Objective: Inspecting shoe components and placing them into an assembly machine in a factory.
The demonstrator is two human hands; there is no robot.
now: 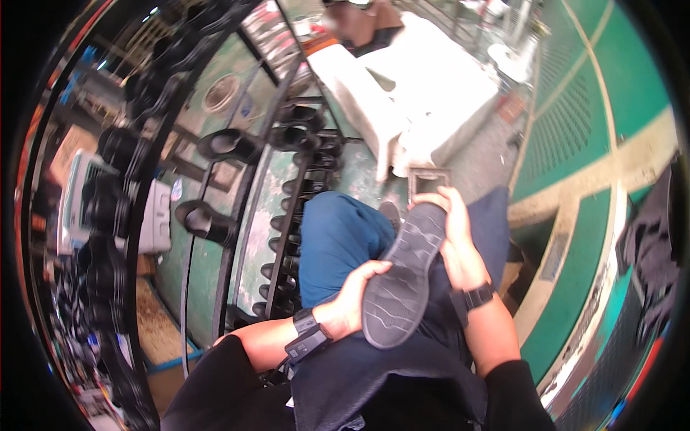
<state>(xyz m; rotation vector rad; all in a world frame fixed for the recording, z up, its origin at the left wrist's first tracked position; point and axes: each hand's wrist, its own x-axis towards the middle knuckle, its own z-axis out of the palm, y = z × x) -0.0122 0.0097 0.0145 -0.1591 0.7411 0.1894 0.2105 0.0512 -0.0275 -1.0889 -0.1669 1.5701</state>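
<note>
A dark grey shoe (405, 280) lies slantwise over my lap, its sole with wavy tread lines turned up toward me. The shoe's upper is hidden underneath. My left hand (352, 293) grips the near left edge, the thumb resting on the sole's narrow middle. Around the far right end, my right hand (456, 226) is closed, fingers curled over the tip. Both wrists carry black strapped bands. Under the shoe are a dark apron (352, 384) and my blue trouser leg (334, 233).
Metal racks with several black shoes (205, 219) stand close on my left. Ahead, a person (363, 25) is beside a white-covered surface (453, 82). A green panelled machine or cabinet (575, 129) rises on my right, with dark cloth (647, 244) hanging near it.
</note>
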